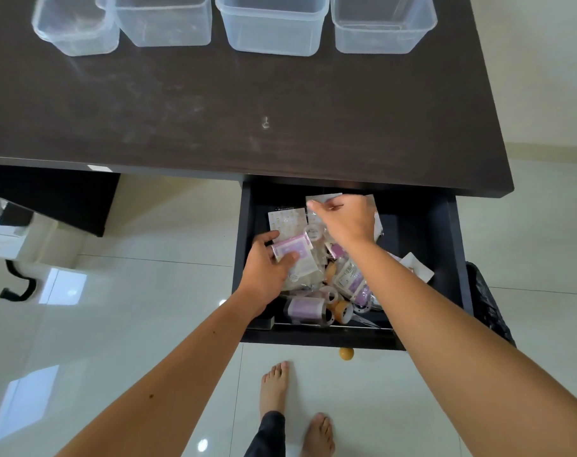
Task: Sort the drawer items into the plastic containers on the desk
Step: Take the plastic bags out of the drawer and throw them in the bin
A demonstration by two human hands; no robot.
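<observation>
Drawer items [326, 275] lie heaped in the open drawer [422, 232] below the dark surface [214, 110], and both hands are in among them. Left hand [269, 270] pinches a purple-and-white packet [288, 249], thumb on top; right hand [344, 217] curls its fingers round a clear plastic packet [323, 201] near the back. This looks like the picking step, nothing sorted yet. Next comes a lift up over the drawer's front edge to the four clear containers [270, 26] in a row at the far side, well apart from here. Tape rolls [341, 311] crowd the heap; loose packets could drag along.
</observation>
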